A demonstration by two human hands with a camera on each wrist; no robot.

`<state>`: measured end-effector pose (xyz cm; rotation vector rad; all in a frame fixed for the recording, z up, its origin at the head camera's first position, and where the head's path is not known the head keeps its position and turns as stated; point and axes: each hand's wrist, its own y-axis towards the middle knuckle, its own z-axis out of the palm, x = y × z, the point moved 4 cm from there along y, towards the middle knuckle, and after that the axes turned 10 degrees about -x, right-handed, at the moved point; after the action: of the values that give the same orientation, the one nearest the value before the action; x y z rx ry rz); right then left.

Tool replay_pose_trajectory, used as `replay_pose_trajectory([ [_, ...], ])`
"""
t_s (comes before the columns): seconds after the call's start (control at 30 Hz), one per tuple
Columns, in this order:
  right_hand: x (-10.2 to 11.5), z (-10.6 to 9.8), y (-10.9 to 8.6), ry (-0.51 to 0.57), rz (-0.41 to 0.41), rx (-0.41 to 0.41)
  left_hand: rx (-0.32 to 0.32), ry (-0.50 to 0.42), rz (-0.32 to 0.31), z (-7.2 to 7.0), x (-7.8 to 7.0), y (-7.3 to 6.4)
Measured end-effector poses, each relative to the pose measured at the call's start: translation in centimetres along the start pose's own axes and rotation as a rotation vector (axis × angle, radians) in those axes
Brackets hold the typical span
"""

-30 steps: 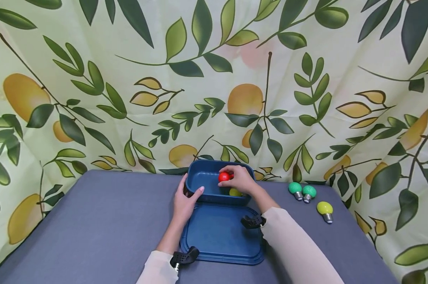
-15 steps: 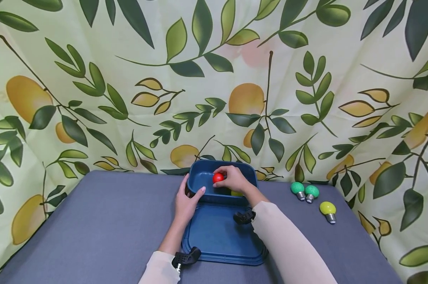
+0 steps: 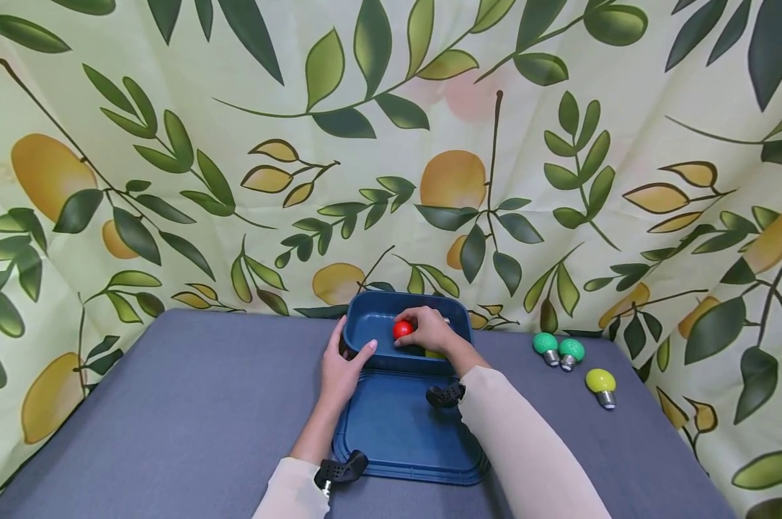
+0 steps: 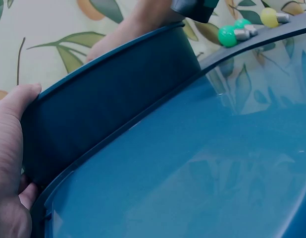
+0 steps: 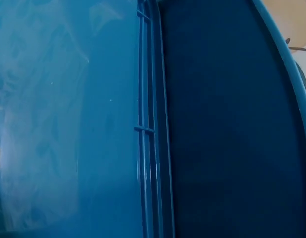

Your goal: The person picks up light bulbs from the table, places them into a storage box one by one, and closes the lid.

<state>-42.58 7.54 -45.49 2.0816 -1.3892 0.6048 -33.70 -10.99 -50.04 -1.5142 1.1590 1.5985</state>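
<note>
While the left hand (image 3: 339, 371) grips the left end of the blue box (image 3: 391, 362), the right hand (image 3: 431, 331) pinches a red bulb (image 3: 401, 330) inside it; released too high, it could strike the boxed yellow bulb (image 3: 434, 355)

Site: I read it as a curtained recording booth; whether within a home or a lab, I cannot tell. My table (image 3: 202, 411) has a plain grey-blue surface. Behind the table, and wrapping round to its left and right, hangs a fabric backdrop (image 3: 378, 155) printed with leafy branches and orange fruit, lightly creased, hiding whatever lies beyond. Above the table I note my black left wrist camera (image 3: 344, 468) and black right wrist camera (image 3: 445, 396).
</note>
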Motion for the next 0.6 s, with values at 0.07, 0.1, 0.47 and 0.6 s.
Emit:
replay_pose_trajectory([
  [0.07, -0.1, 0.1, 0.0, 0.003, 0.005, 0.003, 0.001, 0.001, -0.001, 0.0, 0.0, 0.0],
  [0.1, -0.1, 0.1, 0.0, 0.007, 0.006, 0.003, 0.002, 0.002, -0.002, -0.1, -0.1, 0.0],
  [0.47, 0.0, -0.7, -0.2, 0.028, 0.039, 0.026, 0.007, 0.003, -0.004, -0.1, -0.8, -0.4],
  [0.6, 0.4, -2.0, -0.1, 0.027, 0.003, 0.057, 0.004, -0.008, -0.011, 0.0, 0.0, 0.0],
])
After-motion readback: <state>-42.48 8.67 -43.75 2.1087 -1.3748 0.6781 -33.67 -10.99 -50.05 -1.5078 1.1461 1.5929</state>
